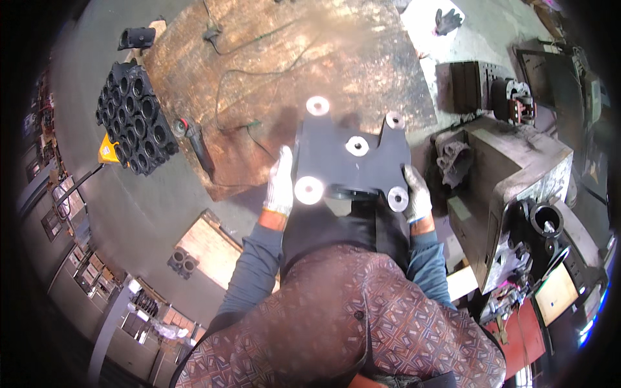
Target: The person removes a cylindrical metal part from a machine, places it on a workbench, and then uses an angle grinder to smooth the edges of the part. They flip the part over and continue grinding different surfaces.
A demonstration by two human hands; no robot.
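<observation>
A large black metal casting (336, 166) with several round, silver-faced bosses is in front of my body, at the near edge of the wooden worktable (349, 71). My left hand (280, 184), in a white work glove, presses along its left side with the fingers pointing away from me. On the opposite side my right hand (418, 194), gloved too, grips the casting near its lower right boss. The undersides of both grips are hidden. An angle grinder (197, 145) with a red ring lies on the table's left edge, beyond my left hand.
Thin cable (223, 84) loops over the tabletop. Stacked black castings with round bores (132, 116) stand left, by a yellow pallet jack (108, 150). A grey metal cabinet (511, 161) stands close on the right. A dark glove (447, 22) lies on a white surface at the far right.
</observation>
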